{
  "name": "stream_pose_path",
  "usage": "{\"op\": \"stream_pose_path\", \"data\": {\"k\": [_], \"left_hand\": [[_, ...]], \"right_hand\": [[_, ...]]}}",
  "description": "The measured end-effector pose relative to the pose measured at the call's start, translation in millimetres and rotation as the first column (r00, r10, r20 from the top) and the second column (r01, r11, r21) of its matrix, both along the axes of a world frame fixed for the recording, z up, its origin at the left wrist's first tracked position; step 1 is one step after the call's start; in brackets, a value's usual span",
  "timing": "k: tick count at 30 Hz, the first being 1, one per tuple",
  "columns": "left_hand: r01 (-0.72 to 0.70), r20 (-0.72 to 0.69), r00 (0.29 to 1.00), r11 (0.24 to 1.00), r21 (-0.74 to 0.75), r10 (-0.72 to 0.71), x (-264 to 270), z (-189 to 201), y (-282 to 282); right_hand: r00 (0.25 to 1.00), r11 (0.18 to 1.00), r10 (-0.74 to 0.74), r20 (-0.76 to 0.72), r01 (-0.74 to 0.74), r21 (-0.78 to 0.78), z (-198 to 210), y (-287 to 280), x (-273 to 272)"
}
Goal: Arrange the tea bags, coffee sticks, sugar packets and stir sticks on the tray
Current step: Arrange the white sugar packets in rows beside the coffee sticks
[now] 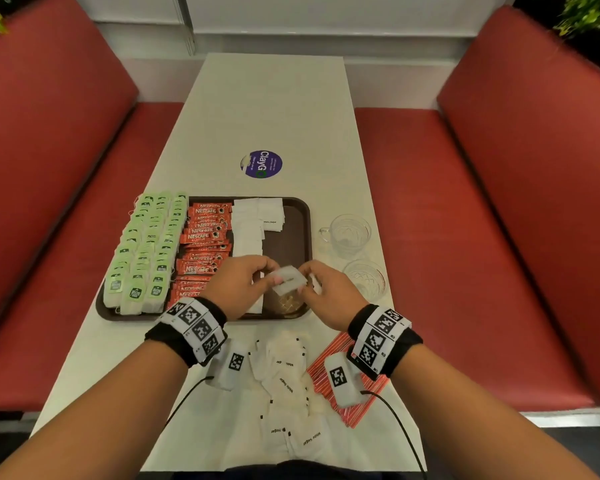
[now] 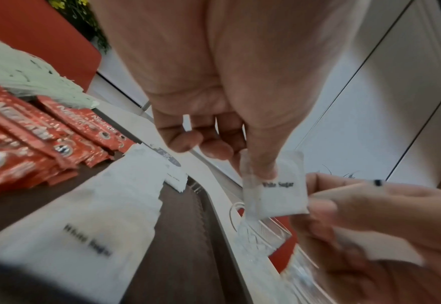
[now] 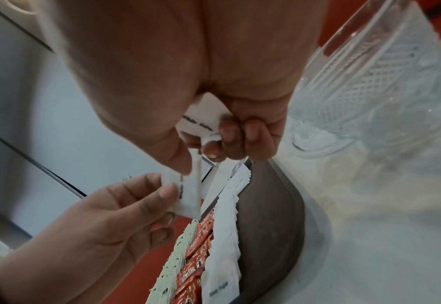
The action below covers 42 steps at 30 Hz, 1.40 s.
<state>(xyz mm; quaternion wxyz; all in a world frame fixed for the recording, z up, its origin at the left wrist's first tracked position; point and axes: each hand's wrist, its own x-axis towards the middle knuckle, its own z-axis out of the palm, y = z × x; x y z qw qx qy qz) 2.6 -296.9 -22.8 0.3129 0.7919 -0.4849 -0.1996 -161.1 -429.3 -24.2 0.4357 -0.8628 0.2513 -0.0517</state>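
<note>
A brown tray [image 1: 288, 244] holds rows of green tea bags [image 1: 146, 251], red coffee sticks [image 1: 205, 244] and white sugar packets [image 1: 248, 230]. Over its front right part, one sugar packet [image 1: 289, 279] [image 2: 279, 191] [image 3: 185, 191] is held between both hands. My left hand [image 1: 257, 277] [image 2: 214, 102] pinches its left side with thumb and finger. My right hand [image 1: 317, 282] [image 3: 188, 82] pinches the other side and keeps more packets [image 3: 201, 121] tucked under its curled fingers. Loose sugar packets [image 1: 284, 375] and red-and-white stir sticks [image 1: 347, 403] lie on the table near me.
Two clear glass cups [image 1: 349, 233] [image 1: 366, 278] stand right of the tray, close to my right hand. A round purple sticker [image 1: 261, 164] lies beyond the tray. Red bench seats [image 1: 465, 237] flank the white table [image 1: 274, 105].
</note>
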Motion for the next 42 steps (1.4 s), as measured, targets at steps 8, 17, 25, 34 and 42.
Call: {"op": "stream_pose_path", "data": {"k": [8, 17, 25, 34, 42], "left_hand": [[-0.167, 0.203, 0.968, 0.982, 0.091, 0.146, 86.3, -15.0, -80.1], [-0.17, 0.249, 0.963, 0.944, 0.283, 0.099, 134.0, -34.0, -134.5], [-0.09, 0.289, 0.957, 0.904, 0.418, -0.038, 139.9, -42.3, -140.5], [-0.039, 0.378, 0.919, 0.925, 0.377, -0.115, 125.7, -42.5, -139.1], [0.098, 0.252, 0.953, 0.959, 0.265, -0.167, 100.3, -8.9, -126.8]], "right_hand": [[0.999, 0.992, -0.025, -0.03, 0.029, 0.124, 11.5, -14.2, 3.0], [0.999, 0.988, -0.043, -0.029, 0.046, 0.15, 16.3, -21.6, 4.4], [0.999, 0.988, -0.028, -0.03, 0.032, 0.15, 18.0, -23.1, 6.7], [0.999, 0.99, -0.051, -0.008, 0.052, 0.13, 13.1, -27.4, 10.3], [0.993, 0.991, -0.114, -0.042, 0.116, 0.062, 15.2, -33.9, 20.8]]}}
